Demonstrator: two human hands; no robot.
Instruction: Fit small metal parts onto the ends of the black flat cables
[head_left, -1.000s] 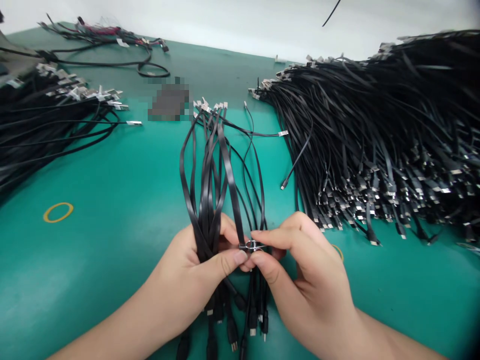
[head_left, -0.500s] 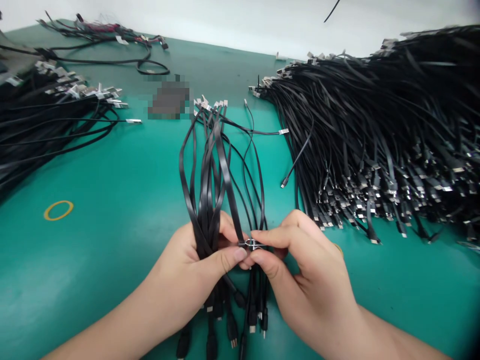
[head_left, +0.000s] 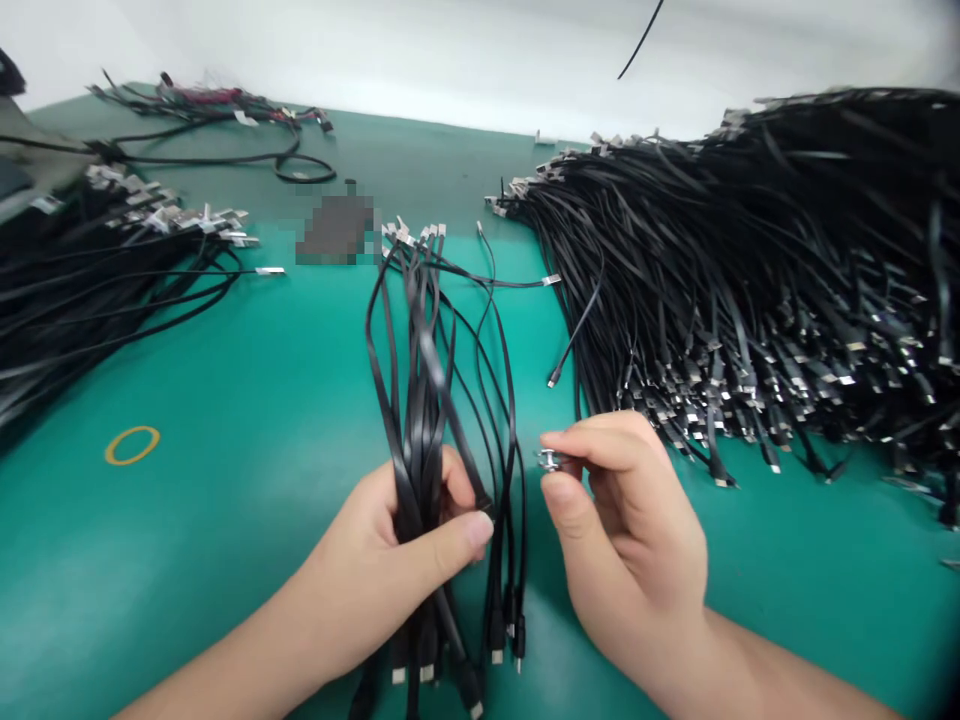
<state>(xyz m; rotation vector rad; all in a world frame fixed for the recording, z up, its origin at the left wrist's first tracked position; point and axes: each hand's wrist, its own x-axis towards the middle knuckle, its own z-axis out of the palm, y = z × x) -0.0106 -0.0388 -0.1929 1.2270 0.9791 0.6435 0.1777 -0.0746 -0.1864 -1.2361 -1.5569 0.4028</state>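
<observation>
Flat black USB cables [head_left: 416,400] run in a loose bundle through my left hand [head_left: 382,570], which is closed around them. Its thumb and forefinger pinch one cable near a dark end that pokes out between them. The cables' silver plugs lie on the green mat ahead, and their other connectors hang below the hand. To the right, my right hand [head_left: 637,540] pinches a small shiny metal tool [head_left: 549,459], perhaps a nail clipper, between thumb and forefinger. Most of it is hidden by the fingers. The tool is apart from the cables.
A big heap of black cables [head_left: 675,230] fills the right side, and another pile [head_left: 82,270] is at the left. A yellow ring [head_left: 133,446] lies on the green mat [head_left: 225,390]. Tangled wires [head_left: 217,120] and a blurred dark patch [head_left: 336,228] are farther back.
My right hand has drawn the metal tool rightward, away from the cable end at my left fingertips. The left hand keeps its hold on the bundle. The view has shifted slightly.
</observation>
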